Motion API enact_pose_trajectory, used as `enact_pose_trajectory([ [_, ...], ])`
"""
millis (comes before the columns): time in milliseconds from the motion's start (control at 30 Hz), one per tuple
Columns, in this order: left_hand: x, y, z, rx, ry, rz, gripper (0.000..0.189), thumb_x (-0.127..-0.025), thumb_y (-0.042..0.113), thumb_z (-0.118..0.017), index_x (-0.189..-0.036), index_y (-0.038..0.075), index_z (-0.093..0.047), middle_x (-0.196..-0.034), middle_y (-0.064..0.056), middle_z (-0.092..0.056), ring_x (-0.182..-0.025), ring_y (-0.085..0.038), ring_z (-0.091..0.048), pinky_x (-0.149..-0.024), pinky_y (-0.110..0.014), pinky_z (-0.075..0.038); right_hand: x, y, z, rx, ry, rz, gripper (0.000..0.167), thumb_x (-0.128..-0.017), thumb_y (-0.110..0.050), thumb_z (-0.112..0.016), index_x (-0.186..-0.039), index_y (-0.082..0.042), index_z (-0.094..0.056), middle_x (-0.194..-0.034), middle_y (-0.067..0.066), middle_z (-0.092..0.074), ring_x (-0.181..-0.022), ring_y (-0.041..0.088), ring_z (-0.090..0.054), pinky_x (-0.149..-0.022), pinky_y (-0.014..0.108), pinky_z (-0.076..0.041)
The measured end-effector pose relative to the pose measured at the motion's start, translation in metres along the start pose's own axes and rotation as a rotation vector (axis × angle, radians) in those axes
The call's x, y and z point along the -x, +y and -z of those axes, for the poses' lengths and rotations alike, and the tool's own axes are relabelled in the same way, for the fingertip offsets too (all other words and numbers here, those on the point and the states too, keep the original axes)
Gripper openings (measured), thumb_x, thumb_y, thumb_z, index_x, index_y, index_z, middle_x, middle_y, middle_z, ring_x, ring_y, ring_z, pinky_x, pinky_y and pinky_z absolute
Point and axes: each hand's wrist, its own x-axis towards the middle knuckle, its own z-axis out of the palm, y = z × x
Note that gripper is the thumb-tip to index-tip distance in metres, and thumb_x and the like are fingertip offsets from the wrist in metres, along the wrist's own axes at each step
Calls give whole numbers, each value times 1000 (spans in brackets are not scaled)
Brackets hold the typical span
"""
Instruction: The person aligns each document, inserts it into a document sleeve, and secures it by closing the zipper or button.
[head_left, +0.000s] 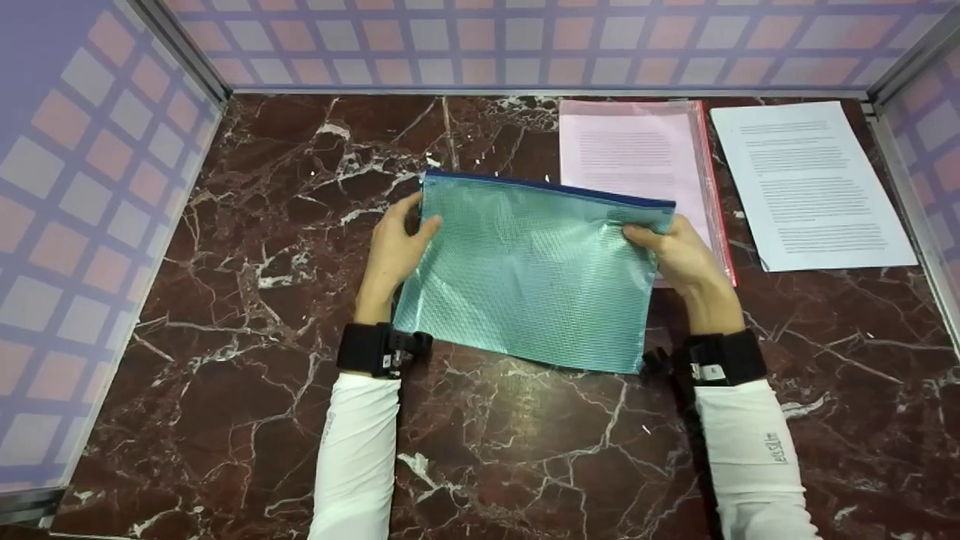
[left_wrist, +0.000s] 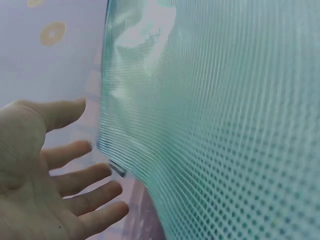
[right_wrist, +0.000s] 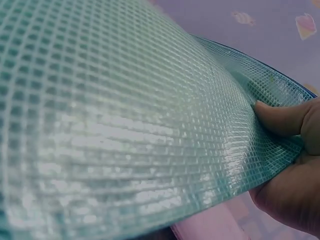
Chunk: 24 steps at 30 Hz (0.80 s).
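Note:
A green mesh zip pouch (head_left: 532, 277) with a dark blue zip edge is held up above the marble table in the head view. My right hand (head_left: 686, 255) pinches its upper right corner, thumb on the near face. In the right wrist view the mesh creases beneath the thumb (right_wrist: 282, 119). My left hand (head_left: 397, 244) is beside the pouch's left edge. The left wrist view shows that hand's fingers (left_wrist: 90, 179) spread and apart from the mesh (left_wrist: 210, 110). Whatever the pouch may contain cannot be made out.
Behind the right hand lies a clear pouch with a red edge (head_left: 709, 187), a printed sheet visible in it. Printed white paper (head_left: 814, 187) lies to its right. Checked panels (head_left: 517, 45) border the marble tabletop (head_left: 247, 375), which has small white scraps on it.

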Motion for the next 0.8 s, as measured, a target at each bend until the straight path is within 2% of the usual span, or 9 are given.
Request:
enact_pose_trajectory([
  [100, -12, -2, 1, 60, 6, 54, 69, -98, 35, -61, -156, 12, -30, -160, -16, -34, -147, -33, -36, -122, -46, -33, 2, -2, 6, -19, -8, 20, 32, -93, 7, -56, -105, -17, -74, -105, -5, -72, -94, 11, -63, -79, 22, -53],
  [233, -26, -2, 2, 121, -40, 84, 74, -97, 33, -63, -157, 10, -26, -155, -21, -41, -141, -34, -44, -116, -44, -42, 4, -3, 16, 1, -33, 40, 31, -93, 7, -56, -108, -15, -74, -107, -4, -72, -97, 11, -62, -80, 22, -52],
  [333, -31, 2, 2, 145, -60, 71, 71, -96, 30, -65, -155, 8, -31, -146, -22, -48, -132, -31, -52, -109, -41, -47, 7, -4, 22, 24, -66, 51, 31, -94, 6, -55, -111, -12, -73, -108, -4, -73, -100, 10, -61, -83, 22, -50],
  [467, -31, 8, -1, 165, -43, 34, 63, -94, 27, -69, -148, 5, -44, -127, -16, -59, -106, -20, -58, -91, -29, -51, 8, -3, 29, 21, -89, 61, 32, -95, 6, -54, -115, -10, -72, -110, -5, -73, -105, 11, -60, -89, 24, -48],
  [567, -27, 10, -4, 207, -32, 2, 49, -93, 23, -70, -135, 2, -56, -103, -9, -65, -79, -12, -53, -71, -21, -46, 9, -3, 32, 20, -85, 58, 31, -96, 4, -55, -117, -10, -72, -113, -5, -71, -108, 11, -58, -91, 25, -46],
  [633, -25, 9, -5, 249, -31, -17, 32, -93, 22, -70, -116, 2, -61, -83, -1, -58, -64, -8, -44, -61, -18, -38, 9, -3, 34, 19, -76, 53, 31, -96, 3, -56, -118, -11, -71, -115, -5, -70, -108, 11, -56, -91, 25, -45],
  [700, -22, 8, -6, 295, -36, -33, 20, -93, 22, -70, -98, 6, -59, -68, 3, -45, -55, -7, -34, -56, -20, -29, 9, -4, 34, 4, -72, 46, 30, -95, 3, -56, -118, -10, -71, -116, -4, -69, -107, 12, -56, -90, 26, -46],
  [800, -20, 7, -6, 352, -42, -40, 26, -93, 23, -70, -84, 11, -50, -61, 5, -30, -52, -7, -25, -53, -20, -22, 9, -5, 35, -3, -60, 46, 29, -95, 3, -57, -118, -11, -70, -116, -4, -67, -107, 12, -55, -89, 25, -47],
])
